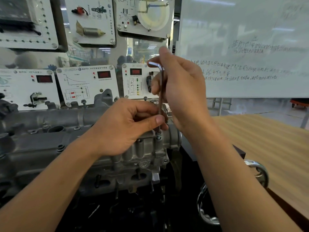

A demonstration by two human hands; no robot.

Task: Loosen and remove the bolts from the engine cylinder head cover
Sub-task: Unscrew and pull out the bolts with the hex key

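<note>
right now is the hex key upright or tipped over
Upright: the hex key runs vertically down onto a bolt, bend on top, right hand pinching it high, left hand low.

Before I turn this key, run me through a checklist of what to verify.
1. Hex key upright over the bolt: ok, the long shaft stands nearly vertical.
2. Key tip seated in the bolt head: cannot tell, the tip meets the head but the socket is hidden.
3. Right hand grips the key's top bend: ok.
4. Left hand steadies the lower shaft: ok, thumb and fingers pinch it just above the bolt.
5. Bolt out of the cylinder head cover: not ok, it sits in its corner hole.
</note>
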